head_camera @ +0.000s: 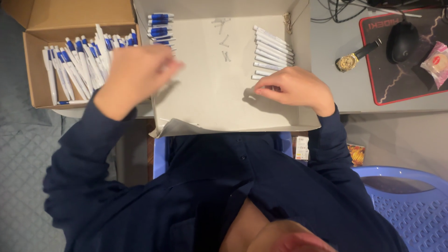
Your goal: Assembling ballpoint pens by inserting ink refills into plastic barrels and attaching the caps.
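Note:
My left hand (135,74) is blurred in motion between a brown cardboard box (35,74) full of several blue-and-white pens (79,65) and a shallow pale tray box (210,98). Whether it holds anything is unclear. My right hand (294,86) rests inside the tray with its fingers curled and pinched at the near end of a row of white pen barrels (273,49); one barrel (258,77) pokes out at its fingertips. A stack of blue pen parts (160,28) lies at the tray's far left. Small metal springs (224,42) lie in the middle.
On the grey desk to the right lie a gold wristwatch (347,61), a black mouse (402,41) on a black, red-edged pad (396,84), and a wrapped snack (436,63). A blue plastic chair (410,205) stands at the lower right.

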